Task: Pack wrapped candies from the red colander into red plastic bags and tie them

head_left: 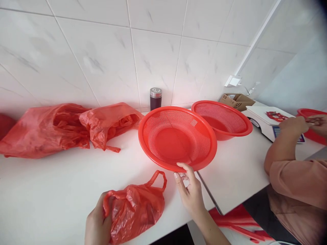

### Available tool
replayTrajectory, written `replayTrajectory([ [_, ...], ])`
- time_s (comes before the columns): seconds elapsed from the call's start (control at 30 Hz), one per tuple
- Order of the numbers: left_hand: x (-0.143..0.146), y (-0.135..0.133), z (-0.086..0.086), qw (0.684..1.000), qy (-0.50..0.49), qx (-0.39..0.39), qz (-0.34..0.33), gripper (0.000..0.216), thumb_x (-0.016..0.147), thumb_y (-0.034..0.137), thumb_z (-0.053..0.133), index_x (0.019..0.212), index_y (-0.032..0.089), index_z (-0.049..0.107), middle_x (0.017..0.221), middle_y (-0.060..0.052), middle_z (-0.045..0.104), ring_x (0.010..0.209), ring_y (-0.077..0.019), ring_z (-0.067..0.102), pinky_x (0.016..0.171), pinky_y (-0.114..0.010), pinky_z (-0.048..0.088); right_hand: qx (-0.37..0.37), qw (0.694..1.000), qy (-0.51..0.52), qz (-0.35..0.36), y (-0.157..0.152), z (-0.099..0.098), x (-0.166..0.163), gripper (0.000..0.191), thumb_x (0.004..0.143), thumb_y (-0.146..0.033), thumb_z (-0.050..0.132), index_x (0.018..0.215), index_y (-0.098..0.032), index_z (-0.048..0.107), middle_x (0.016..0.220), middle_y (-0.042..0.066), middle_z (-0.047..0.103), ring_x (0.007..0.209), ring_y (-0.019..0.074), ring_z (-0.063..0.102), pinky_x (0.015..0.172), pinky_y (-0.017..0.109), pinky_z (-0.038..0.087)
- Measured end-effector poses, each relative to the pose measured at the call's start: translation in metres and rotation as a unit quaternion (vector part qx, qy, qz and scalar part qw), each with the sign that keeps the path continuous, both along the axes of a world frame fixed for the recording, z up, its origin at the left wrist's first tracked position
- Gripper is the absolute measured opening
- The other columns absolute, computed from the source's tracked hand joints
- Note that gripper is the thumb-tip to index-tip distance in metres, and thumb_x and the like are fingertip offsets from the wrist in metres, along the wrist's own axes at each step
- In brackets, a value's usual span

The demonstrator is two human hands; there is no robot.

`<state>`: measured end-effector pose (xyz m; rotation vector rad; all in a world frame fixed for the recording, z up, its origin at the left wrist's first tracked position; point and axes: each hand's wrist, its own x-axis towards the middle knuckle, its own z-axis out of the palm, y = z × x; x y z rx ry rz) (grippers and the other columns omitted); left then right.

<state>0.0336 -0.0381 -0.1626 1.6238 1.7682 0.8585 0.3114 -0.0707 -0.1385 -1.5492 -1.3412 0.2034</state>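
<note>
By the closed grip of the left hand [98,221], the bag [139,211] is bunched near the tabletop's [63,190] front edge, presumably for steadiness; whether the basket [173,143] is pinched by the half-curled right hand [192,194] cannot be told.

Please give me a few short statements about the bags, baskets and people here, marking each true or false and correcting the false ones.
1. The left hand holds a small red bag. True.
2. The flask stands inside the cardboard box. False: it stands near the tiled wall, to the left of the box.
3. The right hand is at the near rim of the front basket. True.
4. The second basket is to the left of the front one. False: it is to the right.
5. Another person's hand is near the white scale. True.
</note>
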Motion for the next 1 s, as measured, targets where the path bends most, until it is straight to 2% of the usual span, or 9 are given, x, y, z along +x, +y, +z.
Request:
replayTrajectory([
  [0.23, 0.007, -0.002, 0.007, 1.000, -0.009, -0.014, 0.014, 0.015, 0.078, 0.034, 0.047, 0.083, 0.024, 0.056, 0.060, 0.004, 0.065, 0.053, -0.0162, 0.059, 0.051, -0.021, 0.045, 0.002, 1.000, -0.015, -0.016, 0.005, 0.008, 0.005, 0.024, 0.094, -0.033, 0.054, 0.115, -0.022, 0.059, 0.103, 0.006, 0.071, 0.074, 0.0142, 0.066, 0.069, 0.026, 0.055],
  [0.43, 0.022, -0.010, 0.023, 0.998, -0.025, 0.000, 0.057, 0.022, 0.086, 0.039, 0.041, 0.080, 0.024, 0.056, 0.057, 0.005, 0.060, 0.052, -0.0151, 0.054, 0.053, -0.021, 0.041, -0.005, 0.999, 0.036, 0.008, 0.019, 0.011, -0.003, 0.024, 0.095, -0.034, 0.052, 0.114, -0.021, 0.058, 0.087, 0.005, 0.073, 0.078, 0.0164, 0.070, 0.070, 0.027, 0.056],
  [0.5, 0.024, -0.011, 0.024, 0.998, -0.023, 0.005, 0.061, 0.022, 0.087, 0.040, 0.041, 0.080, 0.024, 0.056, 0.057, 0.005, 0.060, 0.052, -0.0153, 0.055, 0.053, -0.021, 0.041, -0.013, 0.999, 0.047, 0.018, 0.025, 0.012, -0.010, 0.030, 0.095, -0.034, 0.050, 0.121, -0.021, 0.056, 0.097, 0.007, 0.073, 0.086, 0.0181, 0.070, 0.072, 0.028, 0.057],
  [0.57, 0.024, -0.011, 0.022, 0.998, -0.026, 0.012, 0.062, 0.022, 0.087, 0.040, 0.042, 0.080, 0.024, 0.056, 0.057, 0.005, 0.061, 0.052, -0.0155, 0.055, 0.053, -0.021, 0.041, -0.022, 0.998, 0.055, 0.036, 0.029, 0.014, -0.017, 0.043, 0.095, -0.036, 0.049, 0.136, -0.022, 0.046, 0.116, 0.010, 0.068, 0.100, 0.0199, 0.068, 0.076, 0.029, 0.058],
  [0.63, 0.021, -0.009, 0.020, 0.997, -0.029, 0.017, 0.064, 0.023, 0.087, 0.042, 0.044, 0.080, 0.024, 0.056, 0.058, 0.004, 0.061, 0.053, -0.0155, 0.055, 0.053, -0.021, 0.042, -0.035, 0.995, 0.064, 0.073, 0.029, 0.015, -0.022, 0.057, 0.095, -0.037, 0.050, 0.148, -0.026, 0.031, 0.131, 0.012, 0.060, 0.112, 0.0208, 0.063, 0.081, 0.031, 0.057],
  [0.7, 0.017, -0.008, 0.017, 0.998, -0.026, 0.016, 0.059, 0.026, 0.087, 0.045, 0.044, 0.081, 0.023, 0.057, 0.058, 0.004, 0.061, 0.053, -0.0157, 0.055, 0.053, -0.022, 0.042, -0.069, 0.987, 0.061, 0.131, 0.024, 0.016, -0.026, 0.064, 0.093, -0.039, 0.054, 0.150, -0.029, 0.027, 0.135, 0.011, 0.057, 0.118, 0.0216, 0.060, 0.089, 0.035, 0.055],
  [0.8, 0.012, -0.008, 0.014, 0.998, -0.025, 0.024, 0.047, 0.030, 0.087, 0.048, 0.044, 0.081, 0.022, 0.057, 0.060, 0.002, 0.063, 0.056, -0.0164, 0.057, 0.054, -0.022, 0.045, -0.157, 0.964, 0.064, 0.205, 0.014, 0.016, -0.030, 0.067, 0.086, -0.043, 0.063, 0.146, -0.030, 0.036, 0.122, 0.008, 0.064, 0.113, 0.0228, 0.062, 0.093, 0.039, 0.052],
  [0.87, 0.011, -0.010, 0.014, 0.998, -0.034, 0.038, 0.049, 0.030, 0.088, 0.047, 0.044, 0.084, 0.021, 0.059, 0.067, 0.001, 0.066, 0.061, -0.0170, 0.060, 0.057, -0.023, 0.046, -0.198, 0.955, 0.077, 0.209, 0.009, 0.016, -0.033, 0.067, 0.081, -0.040, 0.070, 0.141, -0.029, 0.043, 0.110, 0.006, 0.068, 0.104, 0.0222, 0.065, 0.092, 0.039, 0.052],
  [1.0, 0.013, -0.016, 0.019, 0.995, -0.044, 0.059, 0.061, 0.032, 0.090, 0.046, 0.043, 0.087, 0.021, 0.062, 0.079, -0.002, 0.070, 0.066, -0.0171, 0.061, 0.061, -0.024, 0.047, -0.213, 0.949, 0.075, 0.219, 0.006, 0.016, -0.043, 0.057, 0.073, -0.028, 0.076, 0.127, -0.029, 0.056, 0.102, 0.002, 0.066, 0.094, 0.0193, 0.065, 0.088, 0.035, 0.052],
])
